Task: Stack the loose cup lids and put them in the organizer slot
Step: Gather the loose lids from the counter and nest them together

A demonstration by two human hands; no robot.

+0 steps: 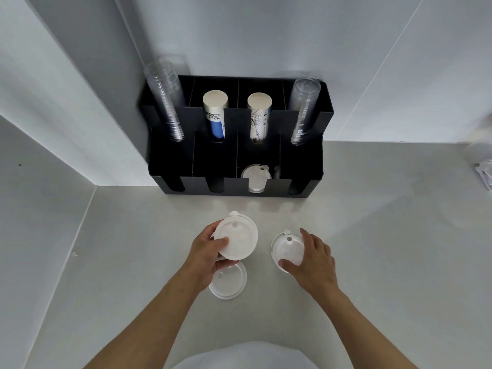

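Observation:
My left hand (206,253) holds a white cup lid (237,237) lifted above the counter, thumb on its top. Just below it a second white lid (229,282) lies flat on the counter. To the right, my right hand (312,258) grips a third white lid (287,249) at its edge, thumb and fingers around it; it rests on the counter. The black organizer (300,171) stands against the wall. Its third front slot from the left holds a few white lids (256,178).
The organizer's back row holds two stacks of clear cups (166,102) (302,110) and two stacks of paper cups (215,113) (258,115). A wall corner rises at left. Some clear packaging (484,174) lies at the right edge.

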